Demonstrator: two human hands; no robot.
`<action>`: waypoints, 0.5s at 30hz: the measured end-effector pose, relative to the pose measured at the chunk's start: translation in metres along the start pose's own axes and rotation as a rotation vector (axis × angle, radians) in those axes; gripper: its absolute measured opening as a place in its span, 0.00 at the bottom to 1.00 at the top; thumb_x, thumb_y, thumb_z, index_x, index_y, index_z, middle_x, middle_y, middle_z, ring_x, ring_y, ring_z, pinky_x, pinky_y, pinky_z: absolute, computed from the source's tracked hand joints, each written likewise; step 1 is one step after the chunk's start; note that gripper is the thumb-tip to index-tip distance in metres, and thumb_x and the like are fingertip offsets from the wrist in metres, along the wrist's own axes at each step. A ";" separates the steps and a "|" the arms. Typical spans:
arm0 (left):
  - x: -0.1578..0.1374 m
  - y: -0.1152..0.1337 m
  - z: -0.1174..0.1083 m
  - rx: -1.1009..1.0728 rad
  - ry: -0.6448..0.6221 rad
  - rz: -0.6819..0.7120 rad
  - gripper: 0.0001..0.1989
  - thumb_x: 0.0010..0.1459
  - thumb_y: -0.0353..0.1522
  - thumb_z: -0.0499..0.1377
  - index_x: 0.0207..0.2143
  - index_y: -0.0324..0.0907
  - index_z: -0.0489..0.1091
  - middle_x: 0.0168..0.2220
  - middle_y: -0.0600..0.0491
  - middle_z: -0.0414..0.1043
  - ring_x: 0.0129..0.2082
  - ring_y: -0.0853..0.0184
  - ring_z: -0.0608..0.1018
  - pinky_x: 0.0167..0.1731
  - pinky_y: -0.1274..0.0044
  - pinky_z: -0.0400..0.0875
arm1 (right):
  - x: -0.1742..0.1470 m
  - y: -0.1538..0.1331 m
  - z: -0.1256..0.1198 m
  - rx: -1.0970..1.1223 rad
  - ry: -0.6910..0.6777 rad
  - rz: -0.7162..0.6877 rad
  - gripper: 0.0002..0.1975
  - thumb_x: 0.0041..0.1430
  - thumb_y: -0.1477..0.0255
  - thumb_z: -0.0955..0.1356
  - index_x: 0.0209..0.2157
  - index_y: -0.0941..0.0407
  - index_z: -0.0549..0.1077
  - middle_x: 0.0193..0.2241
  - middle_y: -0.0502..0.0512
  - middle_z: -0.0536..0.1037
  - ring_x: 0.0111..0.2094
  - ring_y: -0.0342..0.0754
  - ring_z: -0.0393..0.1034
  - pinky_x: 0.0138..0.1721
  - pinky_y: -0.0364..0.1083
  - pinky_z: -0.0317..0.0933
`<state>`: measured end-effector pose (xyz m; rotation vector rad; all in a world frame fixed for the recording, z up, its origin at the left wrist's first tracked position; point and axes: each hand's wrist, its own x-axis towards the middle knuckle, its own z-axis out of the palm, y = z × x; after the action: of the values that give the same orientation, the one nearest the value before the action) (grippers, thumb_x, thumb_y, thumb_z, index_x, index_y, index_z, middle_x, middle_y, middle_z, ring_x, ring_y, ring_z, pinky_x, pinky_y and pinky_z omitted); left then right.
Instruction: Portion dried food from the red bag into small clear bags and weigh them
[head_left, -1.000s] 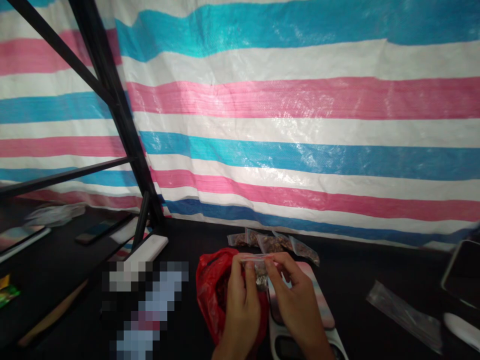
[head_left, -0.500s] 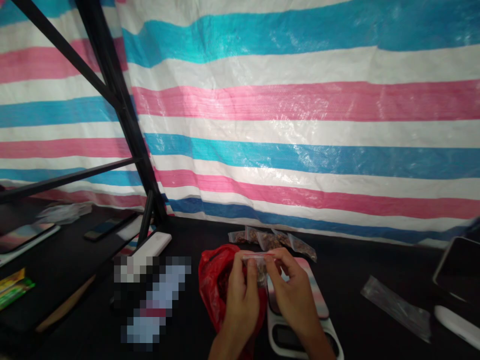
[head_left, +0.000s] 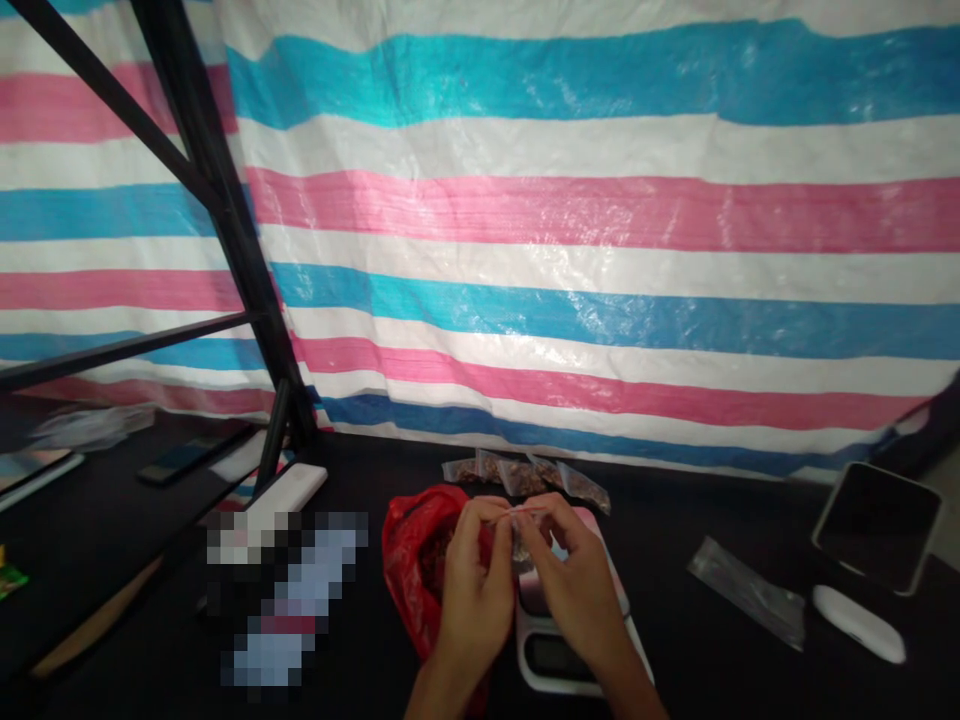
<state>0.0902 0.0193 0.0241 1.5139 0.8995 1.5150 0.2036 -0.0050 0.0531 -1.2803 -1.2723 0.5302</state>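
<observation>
A small clear bag [head_left: 517,535] is pinched along its top edge between the left hand [head_left: 472,590] and the right hand [head_left: 574,590], thumbs and forefingers closed narrowly on it, above the near end of a scale [head_left: 555,655]. The scale's pink platform is partly covered by the right hand. Just left of the left hand, touching it, a red bag [head_left: 412,560] lies open. Behind the hands, near the striped tarp [head_left: 600,250], a row of filled bags [head_left: 525,475] is set along the back edge of the black table [head_left: 690,660]. To the right, well apart, open tabletop is seen up to an empty bag [head_left: 746,592], a white case [head_left: 859,623] and a tablet [head_left: 877,525]. On the left, room is bounded by a black frame [head_left: 247,270].
</observation>
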 end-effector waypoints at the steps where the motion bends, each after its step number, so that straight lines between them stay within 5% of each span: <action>1: 0.001 0.000 -0.002 0.004 -0.009 0.006 0.11 0.65 0.38 0.57 0.32 0.42 0.71 0.37 0.50 0.75 0.40 0.63 0.77 0.45 0.72 0.71 | 0.001 0.000 -0.003 -0.005 -0.010 0.009 0.12 0.59 0.61 0.70 0.31 0.55 0.78 0.26 0.50 0.74 0.28 0.46 0.64 0.31 0.44 0.62; 5: 0.001 0.001 -0.008 0.040 -0.018 -0.005 0.11 0.62 0.35 0.59 0.27 0.43 0.74 0.37 0.49 0.78 0.43 0.59 0.78 0.47 0.69 0.71 | 0.004 0.003 -0.014 0.007 -0.109 0.025 0.12 0.57 0.60 0.71 0.29 0.55 0.79 0.25 0.50 0.75 0.28 0.46 0.66 0.32 0.45 0.62; 8: -0.002 0.003 -0.009 0.098 -0.017 0.005 0.10 0.64 0.36 0.57 0.37 0.44 0.79 0.45 0.47 0.79 0.49 0.57 0.78 0.53 0.65 0.70 | 0.009 0.008 -0.024 0.122 -0.140 0.061 0.14 0.55 0.58 0.72 0.28 0.55 0.77 0.26 0.51 0.77 0.28 0.47 0.69 0.32 0.45 0.64; 11: -0.006 0.006 -0.012 0.183 0.090 0.120 0.15 0.67 0.35 0.53 0.52 0.47 0.75 0.55 0.47 0.75 0.55 0.60 0.75 0.57 0.66 0.68 | 0.017 0.017 -0.042 0.183 0.112 0.111 0.19 0.51 0.53 0.74 0.30 0.56 0.75 0.26 0.53 0.79 0.28 0.49 0.72 0.29 0.45 0.64; 15: -0.008 0.007 -0.026 0.321 0.246 0.339 0.14 0.67 0.30 0.53 0.51 0.48 0.74 0.50 0.50 0.75 0.52 0.63 0.76 0.52 0.72 0.70 | 0.024 0.036 -0.070 -0.002 0.601 0.166 0.26 0.50 0.49 0.72 0.37 0.57 0.76 0.30 0.59 0.81 0.31 0.53 0.75 0.32 0.48 0.67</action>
<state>0.0633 0.0102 0.0259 1.8060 1.1116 1.9023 0.2852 -0.0012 0.0443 -1.4145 -0.6702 0.2260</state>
